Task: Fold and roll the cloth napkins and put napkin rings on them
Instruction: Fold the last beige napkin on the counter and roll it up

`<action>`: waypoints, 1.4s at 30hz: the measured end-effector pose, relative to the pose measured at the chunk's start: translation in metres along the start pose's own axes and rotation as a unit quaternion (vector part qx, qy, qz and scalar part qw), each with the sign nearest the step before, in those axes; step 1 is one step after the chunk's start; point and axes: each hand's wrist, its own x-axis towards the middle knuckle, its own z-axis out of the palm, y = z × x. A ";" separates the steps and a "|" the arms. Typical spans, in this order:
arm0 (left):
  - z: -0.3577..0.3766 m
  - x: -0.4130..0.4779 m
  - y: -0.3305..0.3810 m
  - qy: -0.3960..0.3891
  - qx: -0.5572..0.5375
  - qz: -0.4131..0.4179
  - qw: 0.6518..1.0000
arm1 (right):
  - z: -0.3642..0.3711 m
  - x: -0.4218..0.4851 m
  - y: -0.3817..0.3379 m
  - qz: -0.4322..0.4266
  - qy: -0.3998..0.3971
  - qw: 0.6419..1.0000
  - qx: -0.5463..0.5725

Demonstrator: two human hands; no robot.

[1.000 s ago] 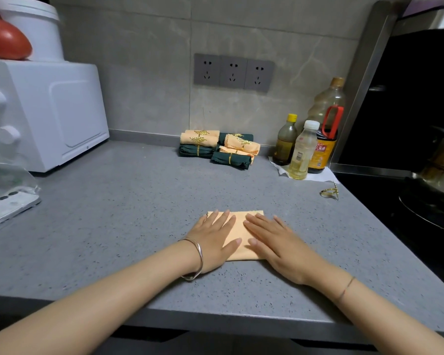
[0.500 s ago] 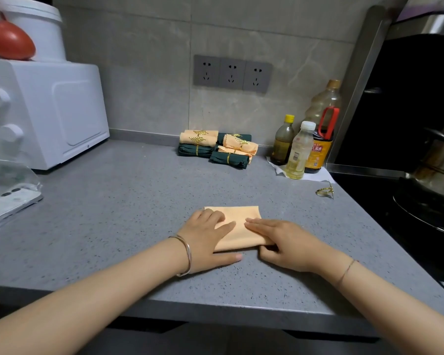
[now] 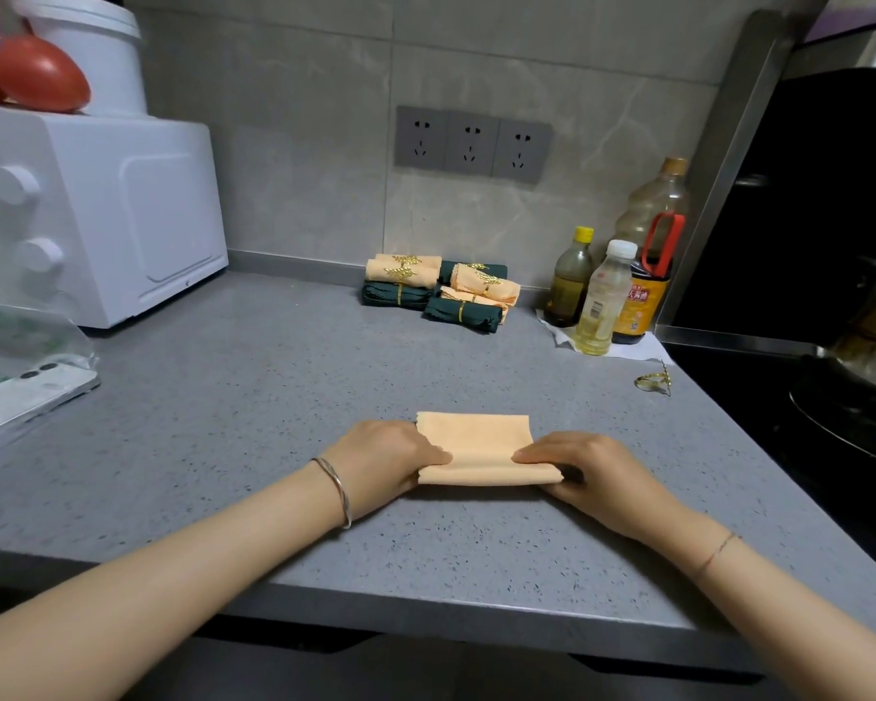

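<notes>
One orange napkin (image 3: 476,442) on desk (image 3: 254,427), left hand (image 3: 385,460) and right hand (image 3: 590,473) pinching its near ends, one loose ring (image 3: 654,382) right of napkin, three bottles (image 3: 605,296) behind.

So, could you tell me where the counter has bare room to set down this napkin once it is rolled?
The widest bare stretch of the counter lies between the white oven, the finished napkin rolls and the left hand. A smaller patch lies between the peach napkin and the rolls. The back right is crowded: bottles and a loose gold napkin ring.
</notes>
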 end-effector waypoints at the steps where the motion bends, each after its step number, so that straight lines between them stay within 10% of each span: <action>1: 0.000 0.000 -0.003 0.031 -0.018 -0.004 0.999 | 0.001 0.001 0.002 0.001 0.012 1.000 0.004; 18: 0.005 0.033 -0.024 -0.068 -0.308 -0.326 0.891 | 0.004 0.035 -0.009 0.341 0.048 0.884 0.317; 29: 0.022 0.058 -0.010 -0.022 -0.330 -0.264 0.906 | 0.011 0.035 -0.007 0.328 0.086 0.888 0.310; 35: 0.030 0.061 -0.012 -0.014 -0.331 -0.259 0.907 | 0.025 0.033 -0.010 0.211 0.167 0.958 0.100; 42: 0.033 0.062 -0.014 -0.015 -0.272 -0.234 0.933 | 0.033 0.033 -0.010 0.091 -0.012 0.995 0.026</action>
